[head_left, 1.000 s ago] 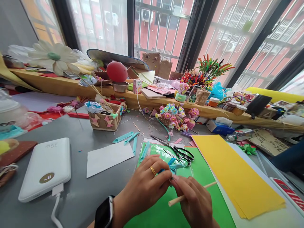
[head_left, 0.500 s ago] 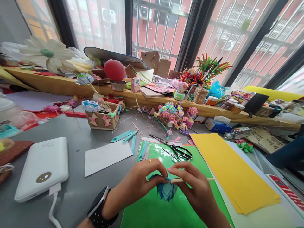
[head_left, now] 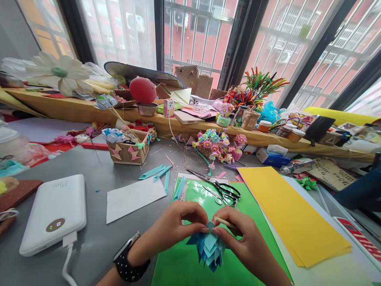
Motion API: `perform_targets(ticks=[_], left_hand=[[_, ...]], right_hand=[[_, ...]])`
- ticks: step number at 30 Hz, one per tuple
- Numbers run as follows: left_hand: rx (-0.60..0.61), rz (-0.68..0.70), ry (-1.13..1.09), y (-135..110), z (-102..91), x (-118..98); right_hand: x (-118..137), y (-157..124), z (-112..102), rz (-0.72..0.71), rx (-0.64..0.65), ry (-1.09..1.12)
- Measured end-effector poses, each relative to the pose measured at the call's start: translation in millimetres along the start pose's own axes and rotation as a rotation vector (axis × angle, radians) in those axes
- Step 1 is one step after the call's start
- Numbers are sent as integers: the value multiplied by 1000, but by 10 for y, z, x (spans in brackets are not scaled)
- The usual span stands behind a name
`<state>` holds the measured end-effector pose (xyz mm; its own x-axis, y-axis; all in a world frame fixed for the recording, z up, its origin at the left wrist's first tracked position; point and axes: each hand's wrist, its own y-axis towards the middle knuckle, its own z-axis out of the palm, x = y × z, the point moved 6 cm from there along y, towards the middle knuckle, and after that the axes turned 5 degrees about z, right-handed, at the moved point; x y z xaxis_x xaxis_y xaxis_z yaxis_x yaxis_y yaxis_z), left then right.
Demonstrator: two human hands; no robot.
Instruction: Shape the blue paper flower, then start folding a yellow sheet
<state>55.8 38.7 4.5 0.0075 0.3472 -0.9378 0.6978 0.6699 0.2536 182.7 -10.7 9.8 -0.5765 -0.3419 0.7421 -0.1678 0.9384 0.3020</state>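
L hand & R hand both pinch top of blue paper flower, hanging over green sheet; R also grips wooden stick. Vs ½ sec ago: more petals showing, stick now slanted, approx. level then.

The blue folded flower is matt, crisp paper, the thin stick smooth bare wood. The green sheet has a glossy, plastic-like shine. The scissors pair metal with black plastic; the power bank is smooth plastic. The brown box, small in view, is perhaps rough cardboard.
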Motion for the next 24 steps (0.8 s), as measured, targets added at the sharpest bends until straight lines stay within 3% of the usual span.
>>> perform_targets(ticks=[14,24], left_hand=[[6,-60,69,-1,17,28],[-43,45,276,-36,13,-1]], right_hand=[[-1,-3,-27,3,-53,20],[-32,13,8,0,-60,-89]])
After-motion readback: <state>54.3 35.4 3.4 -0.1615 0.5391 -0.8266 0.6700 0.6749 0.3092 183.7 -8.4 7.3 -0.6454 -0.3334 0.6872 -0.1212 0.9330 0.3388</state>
